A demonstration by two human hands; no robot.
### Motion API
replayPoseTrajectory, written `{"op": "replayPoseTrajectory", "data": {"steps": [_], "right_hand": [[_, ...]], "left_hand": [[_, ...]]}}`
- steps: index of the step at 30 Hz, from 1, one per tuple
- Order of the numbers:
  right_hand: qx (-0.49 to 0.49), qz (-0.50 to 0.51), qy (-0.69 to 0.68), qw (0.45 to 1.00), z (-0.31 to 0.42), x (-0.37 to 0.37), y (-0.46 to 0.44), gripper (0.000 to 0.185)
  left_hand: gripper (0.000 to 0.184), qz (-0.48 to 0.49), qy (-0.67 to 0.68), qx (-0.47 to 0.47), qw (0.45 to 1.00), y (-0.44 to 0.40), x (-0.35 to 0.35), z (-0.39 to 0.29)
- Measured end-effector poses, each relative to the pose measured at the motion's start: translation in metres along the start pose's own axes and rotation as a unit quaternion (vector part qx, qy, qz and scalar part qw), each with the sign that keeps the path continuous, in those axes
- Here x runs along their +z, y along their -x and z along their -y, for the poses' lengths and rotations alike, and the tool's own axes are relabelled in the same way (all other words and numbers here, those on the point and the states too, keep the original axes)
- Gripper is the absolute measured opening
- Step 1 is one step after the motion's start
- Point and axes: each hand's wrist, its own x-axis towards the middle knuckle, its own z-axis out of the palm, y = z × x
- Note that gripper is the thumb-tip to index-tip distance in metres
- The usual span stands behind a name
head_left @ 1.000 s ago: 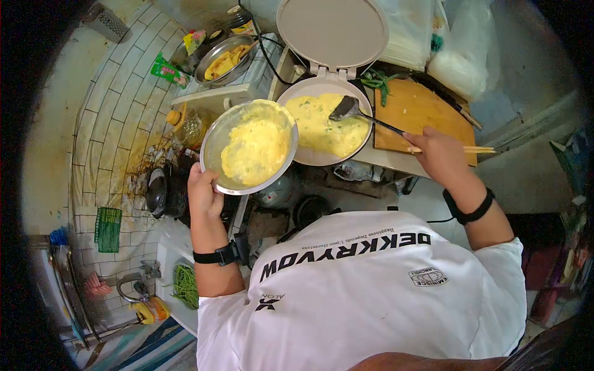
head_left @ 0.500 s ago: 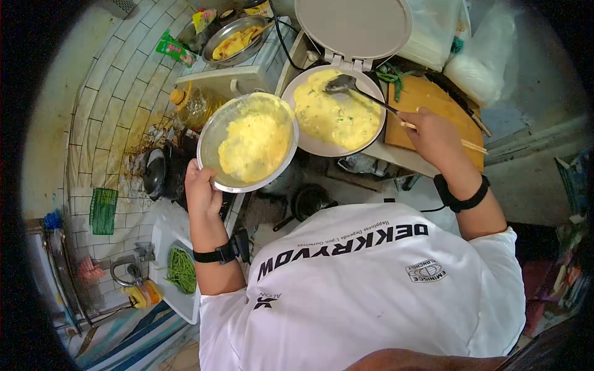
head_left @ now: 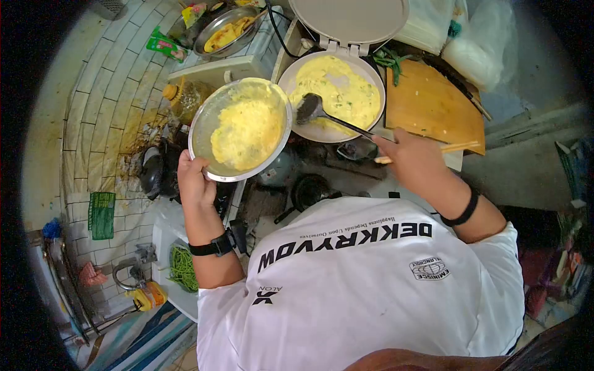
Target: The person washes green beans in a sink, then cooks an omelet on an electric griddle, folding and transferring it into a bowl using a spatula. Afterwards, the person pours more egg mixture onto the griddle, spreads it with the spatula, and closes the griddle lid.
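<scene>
My left hand (head_left: pixel 197 180) grips the rim of a metal bowl (head_left: pixel 199 137), tilted, with yellow batter (head_left: pixel 246 135) inside. In my right hand (head_left: pixel 413 159) are a black spatula (head_left: pixel 311 109) and a pair of wooden chopsticks (head_left: pixel 459 146). The spatula's head rests at the left front part of a round open electric pan (head_left: pixel 331 134). Yellow batter with green bits (head_left: pixel 352 98) covers much of the pan, with a bare patch near the middle. The pan's lid (head_left: pixel 349 18) stands raised behind it.
Right of the pan lies a wooden board (head_left: pixel 427 114) with green scallions (head_left: pixel 390 60) at its corner. A metal bowl of cooked pieces (head_left: pixel 228 35) stands back left, an oil bottle (head_left: pixel 184 99) below it. Green beans (head_left: pixel 182 269) lie in a white sink (head_left: pixel 163 250). Plastic bags (head_left: pixel 476 59) are back right.
My right hand has moved toward me and left, drawing the spatula from the back of the pan to its left front. The batter has spread, and a bare patch shows. The bowl stays held.
</scene>
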Motion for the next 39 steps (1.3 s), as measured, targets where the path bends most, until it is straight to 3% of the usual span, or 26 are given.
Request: {"op": "replayPoseTrajectory", "data": {"steps": [5, 14, 18, 23, 31, 33, 34, 35, 37, 39], "right_hand": [[0.033, 0.063, 0.004, 0.997, -0.012, -0.035, 0.044, 0.039], [0.123, 0.028, 0.028, 0.992, -0.011, -0.073, 0.083, 0.032], [0.121, 0.025, 0.038, 0.992, -0.013, -0.062, 0.078, 0.032], [0.035, 0.0, 0.024, 0.999, -0.006, -0.033, 0.045, 0.033], [0.082, -0.012, -0.106, 0.991, -0.042, -0.032, 0.033, 0.026], [0.218, 0.025, -0.36, 0.907, -0.065, -0.021, 0.034, 0.025], [0.15, -0.013, -0.375, 0.915, -0.078, -0.009, 0.03, 0.026], [0.149, -0.012, -0.376, 0.914, -0.085, -0.006, 0.032, 0.026], [0.277, 0.1, -0.458, 0.839, -0.078, -0.023, 0.02, 0.025], [0.253, 0.122, -0.487, 0.827, -0.082, -0.014, 0.006, 0.026]], "left_hand": [[0.021, 0.003, -0.024, -0.014, 1.0, -0.001, 0.006, -0.006], [0.02, 0.043, -0.032, -0.006, 0.999, -0.014, 0.002, -0.006], [0.021, 0.055, -0.033, -0.005, 0.998, -0.015, 0.001, -0.006], [0.021, 0.049, -0.031, 0.002, 0.998, -0.008, 0.008, -0.011], [0.021, 0.028, -0.033, -0.003, 0.999, -0.008, 0.005, -0.011], [0.021, 0.015, -0.037, -0.006, 0.999, -0.008, 0.005, -0.01], [0.023, 0.021, -0.039, -0.003, 0.999, -0.009, 0.002, -0.008], [0.026, 0.027, -0.041, 0.0, 0.999, -0.01, -0.002, -0.006], [0.025, 0.025, -0.043, -0.001, 0.999, -0.012, -0.006, -0.003], [0.025, 0.025, -0.045, 0.0, 0.999, -0.011, -0.002, -0.005]]}}
